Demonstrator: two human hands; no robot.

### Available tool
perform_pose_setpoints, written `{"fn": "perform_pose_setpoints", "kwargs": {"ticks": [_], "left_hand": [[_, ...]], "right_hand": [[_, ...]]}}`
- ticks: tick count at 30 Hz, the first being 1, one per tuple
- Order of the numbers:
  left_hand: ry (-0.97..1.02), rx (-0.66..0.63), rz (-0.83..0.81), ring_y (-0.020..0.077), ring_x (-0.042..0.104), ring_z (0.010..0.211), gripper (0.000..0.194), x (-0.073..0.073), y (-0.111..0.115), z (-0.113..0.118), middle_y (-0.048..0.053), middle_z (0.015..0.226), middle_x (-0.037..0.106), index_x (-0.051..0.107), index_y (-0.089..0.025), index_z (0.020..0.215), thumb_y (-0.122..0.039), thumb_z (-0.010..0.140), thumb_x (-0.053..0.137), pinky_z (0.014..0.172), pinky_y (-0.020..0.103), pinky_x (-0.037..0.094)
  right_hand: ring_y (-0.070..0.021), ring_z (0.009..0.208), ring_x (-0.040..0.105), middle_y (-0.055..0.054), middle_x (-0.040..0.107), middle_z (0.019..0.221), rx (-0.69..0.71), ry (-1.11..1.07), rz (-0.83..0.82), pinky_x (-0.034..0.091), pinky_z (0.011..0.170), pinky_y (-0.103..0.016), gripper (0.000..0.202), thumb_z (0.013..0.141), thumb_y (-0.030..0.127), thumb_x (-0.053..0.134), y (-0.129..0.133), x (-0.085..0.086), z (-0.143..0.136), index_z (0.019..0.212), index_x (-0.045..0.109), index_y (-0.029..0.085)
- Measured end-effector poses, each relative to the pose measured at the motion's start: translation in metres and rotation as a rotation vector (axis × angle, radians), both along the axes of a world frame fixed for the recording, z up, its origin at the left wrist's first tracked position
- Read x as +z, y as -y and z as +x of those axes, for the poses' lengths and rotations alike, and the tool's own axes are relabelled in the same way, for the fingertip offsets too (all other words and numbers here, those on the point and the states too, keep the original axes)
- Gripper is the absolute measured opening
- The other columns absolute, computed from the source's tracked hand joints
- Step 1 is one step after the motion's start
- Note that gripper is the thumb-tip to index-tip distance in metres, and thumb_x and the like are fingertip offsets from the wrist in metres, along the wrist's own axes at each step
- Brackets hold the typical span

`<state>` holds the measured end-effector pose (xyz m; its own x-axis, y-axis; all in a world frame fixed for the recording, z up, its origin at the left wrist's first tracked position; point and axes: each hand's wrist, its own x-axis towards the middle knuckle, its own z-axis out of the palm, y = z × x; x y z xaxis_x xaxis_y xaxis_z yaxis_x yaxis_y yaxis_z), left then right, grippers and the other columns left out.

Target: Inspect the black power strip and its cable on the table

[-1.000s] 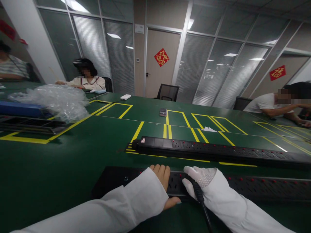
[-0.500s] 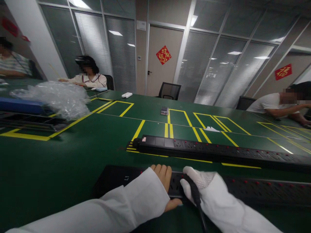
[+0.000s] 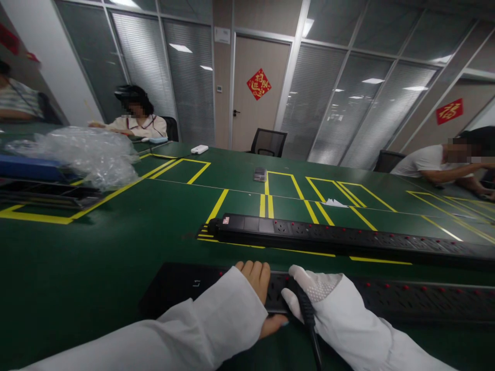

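A long black power strip (image 3: 417, 301) with red indicators lies across the table in front of me, marked L1 near its left end. My left hand (image 3: 255, 288), bare below a white sleeve, wraps over this strip, fingers on the far edge and thumb on the near one. Just right of it, my right hand (image 3: 309, 288) in a white dotted glove grips a black power plug (image 3: 303, 304) at the strip's sockets. The plug's cord runs down toward me. Its front is hidden by the glove, so how far it sits in the socket cannot be seen.
A second black power strip (image 3: 328, 232) lies parallel behind. Yellow tape marks the green table (image 3: 96, 257). Clear plastic wrap (image 3: 88, 154) and a blue object (image 3: 31, 167) are at left. A small box (image 3: 260, 174) stands farther back. Several people sit around the table.
The view has shifted slightly. Both hands keep their places on the strip; the right hand and plug have tilted a little.
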<state>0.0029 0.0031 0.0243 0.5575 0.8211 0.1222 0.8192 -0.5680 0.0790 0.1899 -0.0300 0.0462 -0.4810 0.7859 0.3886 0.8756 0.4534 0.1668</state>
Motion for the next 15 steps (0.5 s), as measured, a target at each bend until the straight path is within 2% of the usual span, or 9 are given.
{"fn": "perform_pose_setpoints", "kwargs": {"ticks": [3,6,10,12,15], "left_hand": [[-0.003,-0.003,0.001,0.0303,0.052,0.087,0.077,0.001,0.002,0.004,0.015,0.098,0.058,0.05,-0.001,0.12,-0.055,0.067,0.063,0.079,0.045,0.04],[-0.003,-0.024,0.001,0.0308,0.051,0.095,0.081,0.002,0.005,0.011,0.016,0.109,0.057,0.045,-0.005,0.127,-0.059,0.069,0.061,0.083,0.046,0.039],[-0.03,-0.119,-0.062,0.0326,0.048,0.104,0.089,0.007,0.005,0.02,0.02,0.125,0.049,0.034,-0.004,0.135,-0.066,0.074,0.051,0.089,0.049,0.036],[-0.034,-0.155,-0.097,0.0312,0.046,0.107,0.083,0.008,0.002,0.024,0.019,0.125,0.048,0.034,-0.003,0.135,-0.061,0.077,0.049,0.092,0.047,0.035],[-0.033,-0.105,-0.136,0.0287,0.051,0.09,0.082,0.005,-0.004,0.03,0.013,0.106,0.055,0.045,-0.008,0.125,-0.061,0.065,0.06,0.081,0.044,0.042]], "right_hand": [[-0.0155,0.084,0.058,-0.006,0.057,0.105,0.008,0.001,-0.032,0.051,0.07,-0.034,0.03,0.09,0.038,0.052,-0.001,-0.002,0.004,0.111,0.054,0.017],[-0.0158,0.085,0.058,-0.006,0.057,0.105,0.017,-0.015,-0.064,0.051,0.071,-0.034,0.031,0.089,0.038,0.052,-0.003,-0.004,0.006,0.111,0.054,0.016],[-0.015,0.081,0.059,-0.006,0.058,0.103,0.008,-0.066,-0.091,0.051,0.069,-0.034,0.034,0.09,0.041,0.051,-0.005,-0.011,0.011,0.114,0.053,0.017],[-0.0152,0.079,0.06,-0.006,0.06,0.1,-0.001,-0.105,-0.099,0.051,0.068,-0.033,0.038,0.09,0.041,0.05,-0.004,-0.016,0.017,0.119,0.05,0.016],[-0.0184,0.085,0.063,-0.007,0.063,0.102,-0.008,-0.163,-0.097,0.051,0.075,-0.033,0.042,0.084,0.034,0.052,0.003,-0.021,0.029,0.122,0.045,0.017]]}}
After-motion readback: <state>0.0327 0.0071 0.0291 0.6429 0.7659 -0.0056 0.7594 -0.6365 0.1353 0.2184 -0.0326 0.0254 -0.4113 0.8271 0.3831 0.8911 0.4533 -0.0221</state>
